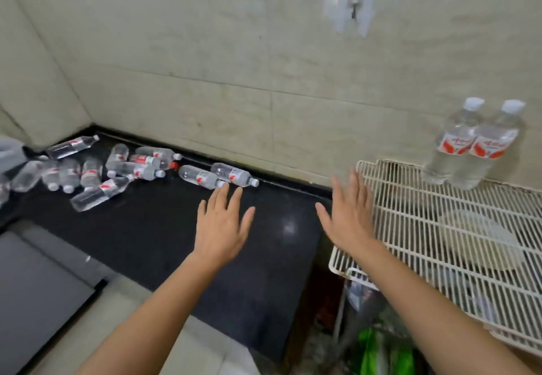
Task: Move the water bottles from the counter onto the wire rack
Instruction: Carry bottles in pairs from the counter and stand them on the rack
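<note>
Dark counter holds lying bottles just beyond the left hand; both grips spread, empty.

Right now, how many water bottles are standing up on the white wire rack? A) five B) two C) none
B: two upright bottles stand side by side at the far edge of the wire rack, by the wall; the rest lie on the black counter, and both hands, left and right, are empty.
</note>
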